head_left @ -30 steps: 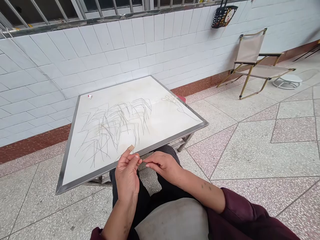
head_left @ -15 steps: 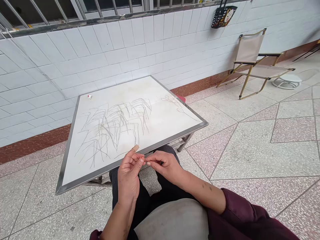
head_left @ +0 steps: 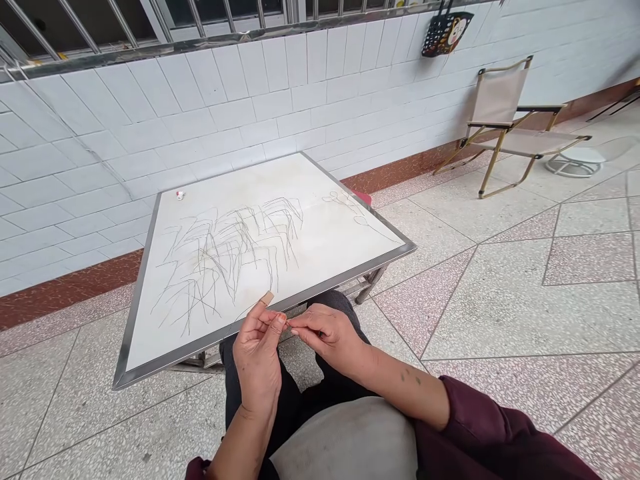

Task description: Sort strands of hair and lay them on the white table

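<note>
Your left hand [head_left: 257, 360] and right hand [head_left: 333, 337] met just beyond the table's near edge, above your lap, with thumb and finger drawn together on each side. Between those fingertips sat a thin piece [head_left: 289, 324], most likely a fine strand, though it was too small for you to be sure of its shape. With both pinches so close, only a very short part of it showed, so the handling looked delicate and fingertip-led.

A tan wrap [head_left: 268, 298], matte and flat-ended, stood out from a raised finger of your left hand. Beyond it, dark, hair-thin strands [head_left: 243, 227] lay tangled on the smooth white table [head_left: 320, 253], bent into angular arches; paler, rounded loops [head_left: 361, 220] lay near its right side. A grey metal border framed the top, and a small red-and-white item [head_left: 180, 195] rested near the far left corner. Glossy tiles [head_left: 275, 63] backed it all, above speckled stone flooring [head_left: 465, 307].
</note>
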`<control>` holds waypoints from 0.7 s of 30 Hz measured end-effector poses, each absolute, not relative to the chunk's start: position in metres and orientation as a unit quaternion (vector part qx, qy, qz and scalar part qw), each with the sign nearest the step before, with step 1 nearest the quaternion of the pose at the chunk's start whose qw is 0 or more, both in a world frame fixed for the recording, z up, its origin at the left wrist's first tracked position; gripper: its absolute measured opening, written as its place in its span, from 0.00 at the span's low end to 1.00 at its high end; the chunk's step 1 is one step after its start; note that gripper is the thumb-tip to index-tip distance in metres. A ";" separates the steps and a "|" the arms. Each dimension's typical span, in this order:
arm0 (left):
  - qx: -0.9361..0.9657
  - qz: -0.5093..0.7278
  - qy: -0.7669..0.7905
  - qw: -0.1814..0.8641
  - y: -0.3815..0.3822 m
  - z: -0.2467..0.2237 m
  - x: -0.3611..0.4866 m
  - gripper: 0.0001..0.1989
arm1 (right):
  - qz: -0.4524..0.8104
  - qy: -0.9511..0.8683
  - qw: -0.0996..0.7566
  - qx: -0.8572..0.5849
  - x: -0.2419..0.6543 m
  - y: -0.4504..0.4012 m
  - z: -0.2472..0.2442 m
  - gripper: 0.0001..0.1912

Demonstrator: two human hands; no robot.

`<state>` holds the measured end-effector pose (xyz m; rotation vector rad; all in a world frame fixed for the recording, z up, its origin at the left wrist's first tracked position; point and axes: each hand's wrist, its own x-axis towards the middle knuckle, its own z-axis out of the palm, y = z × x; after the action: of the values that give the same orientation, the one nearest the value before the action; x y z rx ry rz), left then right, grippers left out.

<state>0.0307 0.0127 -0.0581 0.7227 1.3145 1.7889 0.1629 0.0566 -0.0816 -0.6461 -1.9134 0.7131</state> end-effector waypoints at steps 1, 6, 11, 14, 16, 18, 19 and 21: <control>0.282 0.707 0.519 0.390 0.012 -0.058 0.031 0.22 | 0.288 -0.783 0.482 -0.267 0.163 0.056 -0.082 0.08; 0.270 0.711 0.527 0.379 0.011 -0.058 0.033 0.21 | 0.279 -0.789 0.474 -0.273 0.162 0.054 -0.084 0.08; 0.259 0.709 0.539 0.375 0.014 -0.059 0.034 0.21 | 0.249 -0.791 0.486 -0.276 0.161 0.053 -0.087 0.08; 0.257 0.710 0.539 0.374 0.016 -0.062 0.035 0.21 | 0.233 -0.790 0.496 -0.273 0.160 0.052 -0.088 0.08; 0.257 0.712 0.537 0.372 0.018 -0.065 0.035 0.21 | 0.216 -0.798 0.492 -0.274 0.159 0.051 -0.090 0.09; 0.254 0.716 0.534 0.372 0.019 -0.067 0.035 0.21 | 0.193 -0.805 0.483 -0.286 0.158 0.051 -0.091 0.09; 0.251 0.718 0.530 0.375 0.019 -0.068 0.035 0.21 | 0.188 -0.804 0.481 -0.294 0.158 0.051 -0.092 0.10; 0.242 0.722 0.518 0.389 0.020 -0.067 0.034 0.21 | 0.221 -0.793 0.479 -0.306 0.158 0.051 -0.091 0.09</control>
<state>0.0344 0.0202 -0.0670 0.6146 1.3180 1.8367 0.1579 0.0507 -0.0914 -0.7458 -1.9343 0.5397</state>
